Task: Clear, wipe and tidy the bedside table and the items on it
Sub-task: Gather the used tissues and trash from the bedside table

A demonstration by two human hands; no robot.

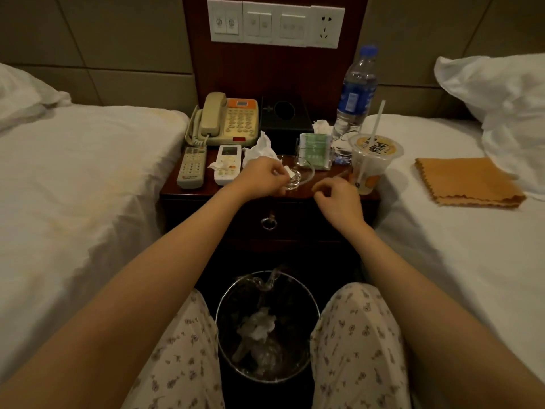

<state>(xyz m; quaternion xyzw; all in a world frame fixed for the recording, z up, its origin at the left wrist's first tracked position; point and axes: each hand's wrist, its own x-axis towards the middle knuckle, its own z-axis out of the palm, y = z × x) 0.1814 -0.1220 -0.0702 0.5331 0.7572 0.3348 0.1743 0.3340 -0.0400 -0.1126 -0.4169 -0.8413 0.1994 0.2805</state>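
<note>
The dark wooden bedside table (pixel 309 192) stands between two beds. On it lie a beige telephone (pixel 227 121), two remotes (pixel 192 167) (pixel 227 164), crumpled tissues (pixel 259 149), a black tissue box (pixel 284 116), a glass ashtray (pixel 298 180), a green card holder (pixel 315 150), a water bottle (pixel 355 95) and a drink cup with a straw (pixel 372 160). My left hand (pixel 261 178) is over the ashtray, fingers pinched on a small white scrap. My right hand (pixel 337 197) hovers at the table's front edge, fingers curled; whether it holds something I cannot tell.
A lined waste bin (pixel 267 326) with tissue in it stands on the floor between my knees. A folded orange cloth (pixel 469 180) lies on the right bed. White pillows rest on both beds. A switch panel (pixel 275 23) is on the wall above the table.
</note>
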